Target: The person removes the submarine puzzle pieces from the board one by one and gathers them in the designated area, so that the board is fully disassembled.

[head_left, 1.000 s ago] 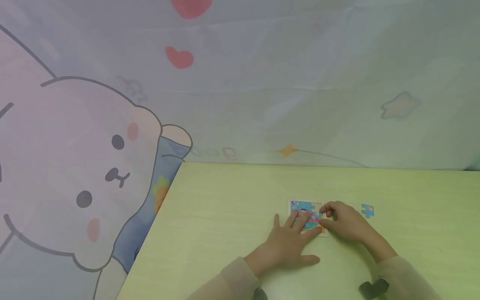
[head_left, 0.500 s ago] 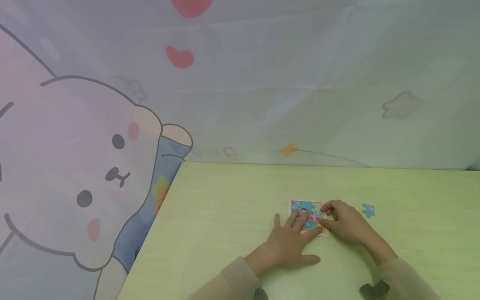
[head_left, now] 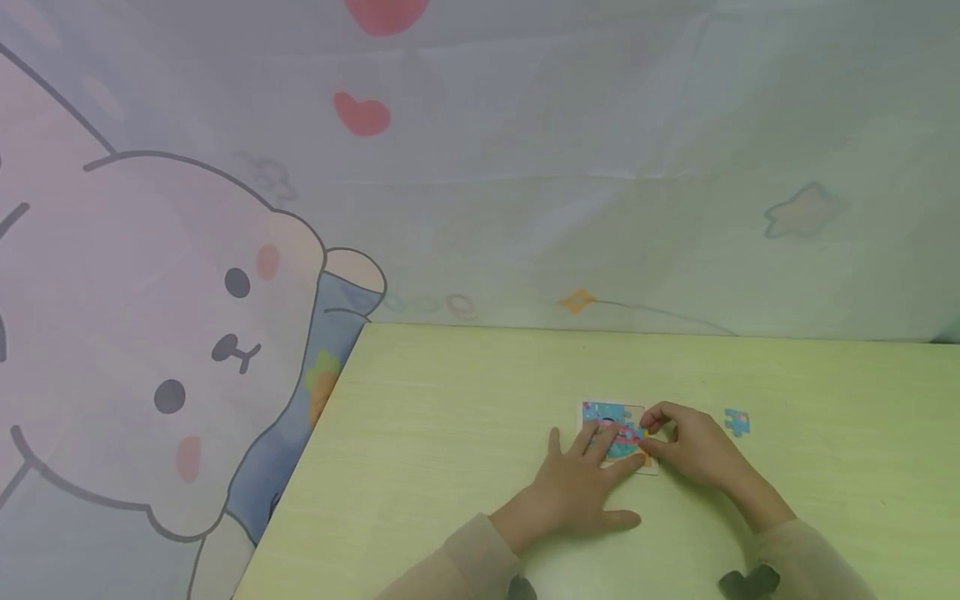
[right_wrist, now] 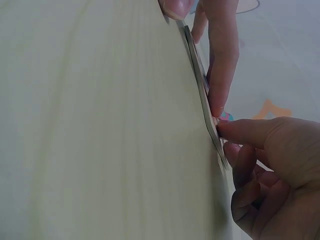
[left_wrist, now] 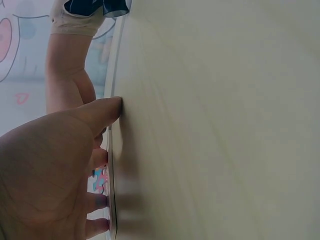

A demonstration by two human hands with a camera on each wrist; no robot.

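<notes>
A small jigsaw puzzle (head_left: 611, 411) in a pale tray lies on the table, its picture blue, pink and yellow. Spread across its lower left part, my left hand (head_left: 576, 492) rests with straight fingers and hides some of the picture. At the puzzle's right edge my right hand (head_left: 693, 446) pinches a small puzzle piece (head_left: 642, 433) between thumb and index finger; the fingertips mostly cover it. The other right fingers are curled, as the right wrist view shows. A loose blue puzzle piece (head_left: 737, 422) lies on the table just beyond the right hand.
The light yellow-green table (head_left: 450, 400) ends at a hanging cloth (head_left: 480, 208) along its back. A cartoon animal print (head_left: 225, 333) covers the cloth on the left.
The right thumb and index finger have shifted very slightly at the puzzle's right edge, with the piece between them. The left hand and the loose piece stay in place.
</notes>
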